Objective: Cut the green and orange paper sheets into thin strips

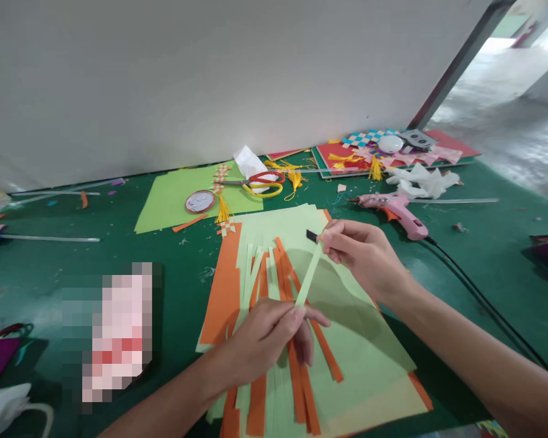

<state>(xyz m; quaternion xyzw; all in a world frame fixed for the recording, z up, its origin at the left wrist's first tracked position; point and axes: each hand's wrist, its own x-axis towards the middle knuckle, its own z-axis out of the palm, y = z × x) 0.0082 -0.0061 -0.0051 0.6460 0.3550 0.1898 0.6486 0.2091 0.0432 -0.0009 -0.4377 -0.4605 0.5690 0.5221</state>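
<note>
A light green paper strip (309,277) stretches at a slant between my two hands. Its lower end is pinched between the thumb and fingers of my left hand (269,334), whose other fingers hang over the papers. At the upper end, my right hand (368,255) is closed on the strip. A small flat black piece (311,235) sticks out from its fingertips; I cannot tell what it is. Beneath lie loose orange strips (296,389) and green strips, spread over light green sheets (365,365) with an orange sheet (221,292) showing at the left.
A pink glue gun (397,213) with a black cord lies at the right. Scissors (256,182), a round tin (200,201) and yellow tassels (223,210) lie at the back. A blurred-out pink item (121,334) is at the left. A pale wall (187,79) rises behind the green tabletop (178,267).
</note>
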